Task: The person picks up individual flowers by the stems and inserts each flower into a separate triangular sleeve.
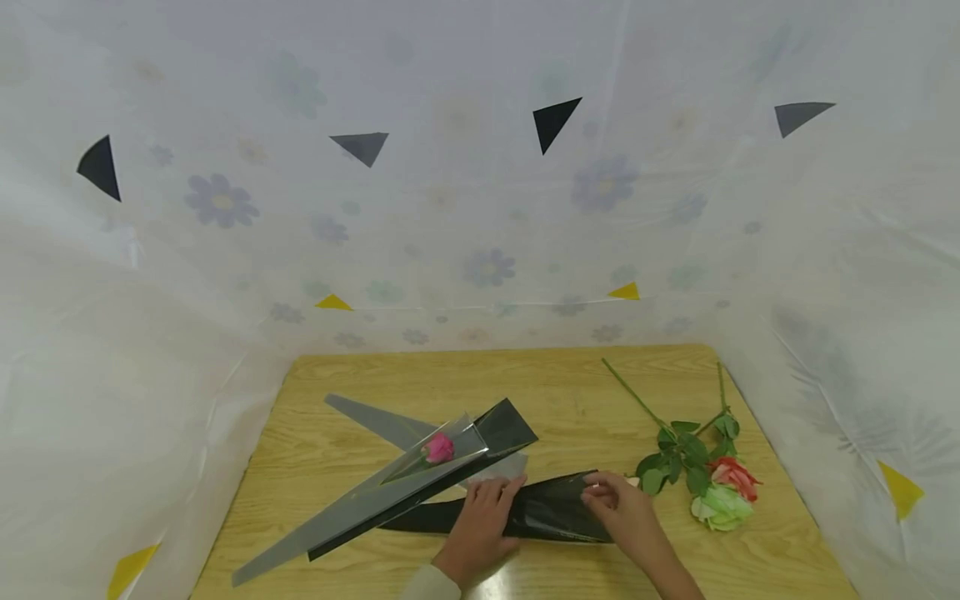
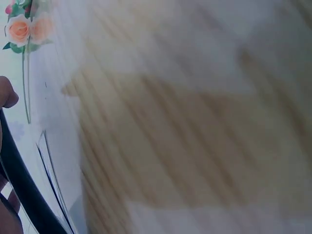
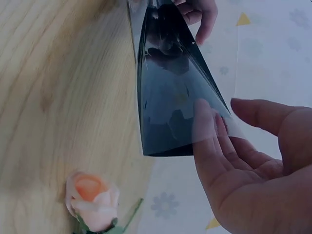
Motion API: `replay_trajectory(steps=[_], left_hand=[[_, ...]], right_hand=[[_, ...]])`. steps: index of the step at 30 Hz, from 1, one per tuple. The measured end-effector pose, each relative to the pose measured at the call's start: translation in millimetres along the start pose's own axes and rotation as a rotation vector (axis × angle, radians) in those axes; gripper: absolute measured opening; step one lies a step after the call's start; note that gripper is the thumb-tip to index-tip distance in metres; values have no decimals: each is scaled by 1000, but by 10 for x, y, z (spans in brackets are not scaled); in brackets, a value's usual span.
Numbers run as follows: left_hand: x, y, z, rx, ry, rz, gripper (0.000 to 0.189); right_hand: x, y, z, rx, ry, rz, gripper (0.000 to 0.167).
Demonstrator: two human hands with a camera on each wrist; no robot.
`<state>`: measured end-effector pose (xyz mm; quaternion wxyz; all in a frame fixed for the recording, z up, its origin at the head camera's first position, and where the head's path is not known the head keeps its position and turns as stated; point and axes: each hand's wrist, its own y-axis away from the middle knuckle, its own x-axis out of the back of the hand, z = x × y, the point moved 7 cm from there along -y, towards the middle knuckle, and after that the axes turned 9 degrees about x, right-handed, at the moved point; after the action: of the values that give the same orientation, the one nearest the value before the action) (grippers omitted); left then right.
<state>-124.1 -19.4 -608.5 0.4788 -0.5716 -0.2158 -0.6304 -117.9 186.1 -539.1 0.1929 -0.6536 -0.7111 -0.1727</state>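
A black flower sleeve [image 1: 555, 507] with a clear film front lies across the near part of the table. My left hand [image 1: 483, 521] grips it around the middle. At its wide mouth, my right hand [image 1: 622, 508] holds the edge, with the thumb at the rim and the fingers against the clear film [image 3: 219, 126]. The right wrist view shows no flower inside the black sleeve. Beside that mouth is a peach rose [image 3: 92, 200], mostly hidden behind my right hand in the head view. A pink rose [image 1: 438, 448] sits in another sleeve [image 1: 360, 504], left of my hands.
A grey sleeve [image 1: 375, 419] lies beneath the one with the pink rose. Right of my hands are a red rose [image 1: 735, 477] and a green rose [image 1: 722, 508], their leafy stems pointing to the back. Pale sheeting [image 1: 480, 208] with flower prints surrounds the wooden table [image 1: 570, 383].
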Motion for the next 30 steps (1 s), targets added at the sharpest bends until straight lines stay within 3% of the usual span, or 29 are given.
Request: replay_trajectory(steps=[6,15,25,30], left_hand=[[0,7,32,-2,-10,-7,105],[63,9,48,5,-47,-22,107],[177,9,68,-22,-64,49,110],[207,8,65,-25,-48,81,109]], right_hand=[[-118,0,114,-21,-154,-146,33],[-260,48,79,-17,-546,-335,39],[-212,38,33,-63,-680,-336,38],[-178,36,37,-109,-704,-320,45]])
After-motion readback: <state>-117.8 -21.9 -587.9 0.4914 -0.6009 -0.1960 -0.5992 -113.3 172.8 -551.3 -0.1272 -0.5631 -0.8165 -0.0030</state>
